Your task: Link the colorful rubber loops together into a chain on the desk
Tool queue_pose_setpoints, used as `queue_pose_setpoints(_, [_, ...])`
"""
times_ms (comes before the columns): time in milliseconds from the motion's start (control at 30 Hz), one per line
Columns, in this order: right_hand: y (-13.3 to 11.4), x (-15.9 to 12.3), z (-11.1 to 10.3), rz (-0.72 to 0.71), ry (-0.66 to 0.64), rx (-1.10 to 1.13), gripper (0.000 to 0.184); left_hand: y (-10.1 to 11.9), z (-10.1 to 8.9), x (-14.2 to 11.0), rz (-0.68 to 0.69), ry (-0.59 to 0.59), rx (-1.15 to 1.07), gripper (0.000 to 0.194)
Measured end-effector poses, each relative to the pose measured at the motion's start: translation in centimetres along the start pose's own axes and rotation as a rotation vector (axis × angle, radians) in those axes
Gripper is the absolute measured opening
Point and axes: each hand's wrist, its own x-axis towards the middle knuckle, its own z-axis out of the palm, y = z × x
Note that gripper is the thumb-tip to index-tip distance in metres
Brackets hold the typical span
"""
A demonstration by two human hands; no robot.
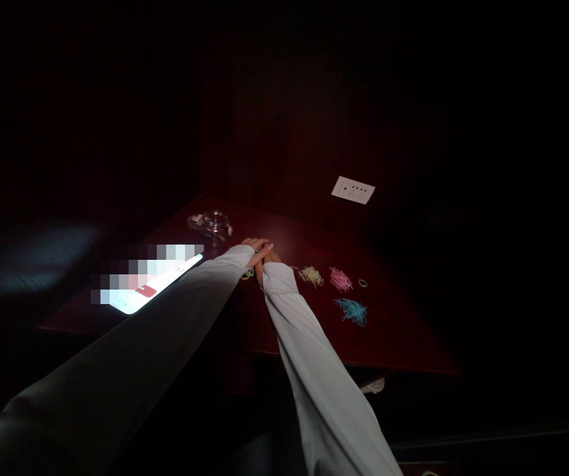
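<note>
My left hand [256,242] and my right hand [273,256] are close together over the dark red table, touching or overlapping. Fingers on both look bent and drawn together; anything between them is too small and hidden to make out. Beside my wrists, partly covered, lie a few yellowish and green rubber bands [248,274]. To the right of my right hand sits a pile of cream rubber bands [310,276], then a pink pile [340,279]. Nearer me is a blue pile [352,311]. A single pale ring [362,283] rests right of the pink bands.
At the back left of the table [308,330] stands a clear glass jar [215,221] with pink decorations near it. A lit phone or tablet [138,301], partly blurred out, lies left of my left sleeve. A white socket plate [353,190] is on the wall behind. Surroundings are very dark.
</note>
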Motion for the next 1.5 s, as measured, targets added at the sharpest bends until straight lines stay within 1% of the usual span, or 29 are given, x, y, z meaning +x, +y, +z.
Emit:
queue_pose_setpoints(100, [0.4, 0.0, 0.1, 0.009, 0.018, 0.06, 0.041, -0.3, 0.3, -0.1, 0.047, 0.061, -0.001, 0.046])
queue_pose_setpoints(167, [0.7, 0.2, -0.1, 0.033, 0.028, 0.094, 0.04, -0.4, 0.1, -0.3, 0.068, 0.07, -0.005, 0.044])
queue_pose_setpoints(267, [1.1, 0.5, -0.7, 0.128, 0.074, 0.174, 0.041, -0.2, -0.6, -0.6, 0.079, 0.033, -0.005, 0.044])
queue_pose_setpoints(367, [1.8, 0.7, -1.7, 0.292, 0.145, 0.255, 0.044, 0.3, -1.3, -0.8, 0.091, -0.041, 0.005, 0.044])
queue_pose_setpoints(433, [2.4, 0.8, -2.3, 0.366, 0.182, 0.291, 0.044, 0.7, -1.4, -0.9, 0.108, -0.064, 0.017, 0.041])
queue_pose_setpoints(500, [3.0, 0.8, -2.7, 0.394, 0.247, 0.307, 0.041, 1.0, -1.4, -1.1, 0.145, -0.048, 0.023, 0.037])
queue_pose_setpoints(567, [3.4, 0.9, -2.8, 0.399, 0.35, 0.296, 0.037, 1.1, -1.4, -1.3, 0.192, -0.044, 0.014, 0.034])
queue_pose_setpoints(633, [3.4, 0.9, -2.9, 0.393, 0.429, 0.268, 0.036, 1.2, -1.7, -1.4, 0.234, -0.088, 0.007, 0.034])
queue_pose_setpoints(667, [3.4, 0.9, -3.0, 0.383, 0.441, 0.257, 0.036, 1.2, -2.0, -1.4, 0.251, -0.116, 0.007, 0.034])
queue_pose_setpoints(733, [3.2, 0.7, -3.3, 0.341, 0.392, 0.241, 0.035, 1.2, -2.4, -1.4, 0.273, -0.156, 0.014, 0.034])
queue_pose_setpoints(867, [2.7, -0.1, -4.2, 0.244, 0.264, 0.179, 0.035, 1.1, -2.9, -1.7, 0.271, -0.156, 0.009, 0.031])
queue_pose_setpoints(967, [2.4, -1.0, -4.4, 0.112, 0.207, 0.191, 0.037, 1.0, -3.1, -2.8, 0.337, -0.178, -0.036, 0.031])
queue_pose_setpoints(1033, [2.1, -1.5, -4.1, 0.025, 0.172, 0.225, 0.037, 1.0, -3.4, -3.7, 0.343, -0.161, -0.039, 0.03])
queue_pose_setpoints(1067, [2.0, -1.7, -3.9, 0.003, 0.157, 0.238, 0.038, 1.0, -3.6, -4.1, 0.328, -0.134, -0.028, 0.031])
queue_pose_setpoints(1133, [1.7, -2.1, -3.4, 0.003, 0.126, 0.247, 0.04, 0.8, -3.8, -4.5, 0.267, -0.066, -0.004, 0.035])
queue_pose_setpoints(1233, [1.3, -2.3, -3.0, 0.025, 0.043, 0.221, 0.042, 0.4, -3.4, -4.2, 0.123, 0.007, 0.02, 0.042])
queue_pose_setpoints(1300, [0.8, -2.4, -3.1, 0.009, -0.017, 0.2, 0.041, 0.1, -2.7, -3.8, 0.022, -0.013, 0.045, 0.047])
queue_pose_setpoints(1333, [0.5, -2.4, -3.3, -0.001, -0.036, 0.194, 0.04, 0.0, -2.3, -3.7, -0.037, -0.038, 0.064, 0.048])
queue_pose_setpoints(1367, [0.2, -2.5, -3.4, -0.009, -0.046, 0.191, 0.04, 0.0, -1.9, -3.6, -0.059, -0.073, 0.079, 0.047])
queue_pose_setpoints(1433, [-0.5, -2.9, -3.6, -0.018, -0.049, 0.195, 0.039, -0.1, -1.2, -3.7, -0.025, -0.107, 0.064, 0.046])
queue_pose_setpoints(1500, [-1.3, -3.5, -3.5, -0.019, -0.034, 0.208, 0.039, 0.0, -1.0, -4.3, 0.035, -0.108, -0.002, 0.046])
